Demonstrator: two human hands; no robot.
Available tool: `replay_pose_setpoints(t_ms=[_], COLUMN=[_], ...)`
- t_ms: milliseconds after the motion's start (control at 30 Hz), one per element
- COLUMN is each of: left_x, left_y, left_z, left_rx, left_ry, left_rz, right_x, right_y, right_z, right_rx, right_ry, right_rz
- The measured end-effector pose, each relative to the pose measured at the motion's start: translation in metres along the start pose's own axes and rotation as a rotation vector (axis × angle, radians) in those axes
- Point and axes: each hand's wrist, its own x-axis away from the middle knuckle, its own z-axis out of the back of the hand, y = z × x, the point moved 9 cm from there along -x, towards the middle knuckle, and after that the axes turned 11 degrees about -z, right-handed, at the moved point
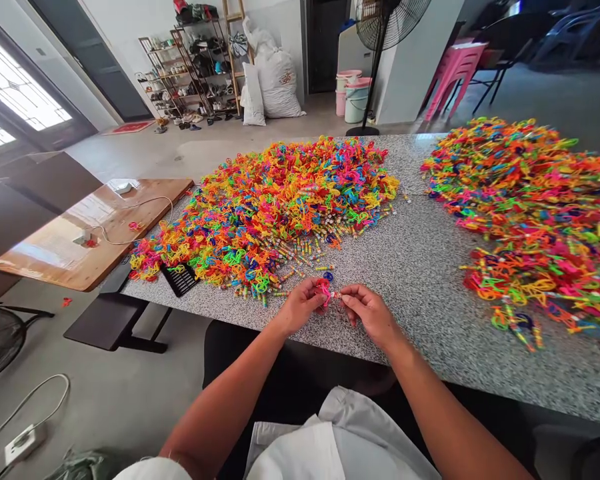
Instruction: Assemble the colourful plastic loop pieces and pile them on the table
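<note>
Both hands meet just above the near edge of the speckled stone table (405, 280). My left hand (300, 305) pinches a pink looped plastic piece (324, 288). My right hand (369, 311) is closed on the end of a small tube (335, 295) with a whitish tip, which meets the pink piece between the hands; whether they are joined I cannot tell. Just beyond the fingers lies a dark blue plastic loop (328, 275). Past it spreads a big heap of colourful plastic pieces (280, 200), with many thin printed tubes (300, 250) along its near side.
A second heap of tubes fitted with coloured pieces (530, 213) covers the table's right. A black slotted tray (180, 279) sits at the left heap's edge. Left stands a wooden table (95, 227) with a cable. Behind are a fan (375, 67), buckets (356, 100) and white sacks (277, 80).
</note>
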Motion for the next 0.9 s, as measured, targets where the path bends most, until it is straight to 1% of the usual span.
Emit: replay_pose_setpoints(t_ms=[100,167,233,300,367,433,467,533,633,700,767,900], left_x=[0.0,-0.001,-0.004,-0.01,-0.023,-0.042,-0.055,-0.082,-0.123,-0.145,-0.161,-0.181], left_y=[-0.002,0.001,0.01,0.026,0.045,0.054,0.053,0.045,0.026,0.016,0.009,0.003], left_z=[0.006,0.017,0.032,0.043,0.045,0.034,0.025,0.009,-0.008,-0.015,-0.018,-0.02], left_rx=[-0.038,-0.157,-0.394,-0.7,-0.993,-1.218,-1.294,-1.39,-1.464,-1.512,-1.549,-1.578], left_ry=[-0.003,-0.013,-0.052,-0.09,-0.082,-0.103,-0.135,-0.159,-0.189,-0.215,-0.231,-0.236], left_rz=[-0.001,0.0,-0.008,-0.047,-0.128,-0.194,-0.209,-0.194,-0.111,-0.057,-0.013,0.032], right_x=[0.0,-0.001,0.0,0.001,0.003,0.005,0.005,0.006,0.007,0.009,0.01,0.011], right_y=[0.002,0.005,0.009,0.012,0.013,0.013,0.013,0.012,0.012,0.013,0.013,0.013], right_z=[0.004,0.011,0.024,0.038,0.048,0.051,0.051,0.05,0.048,0.049,0.048,0.042], right_rx=[0.011,0.07,0.17,0.265,0.318,0.343,0.352,0.369,0.378,0.377,0.378,0.389], right_ry=[0.019,0.056,0.133,0.235,0.31,0.35,0.359,0.37,0.372,0.381,0.38,0.357], right_rz=[0.003,0.001,0.007,0.024,0.049,0.073,0.083,0.1,0.116,0.136,0.166,0.198])
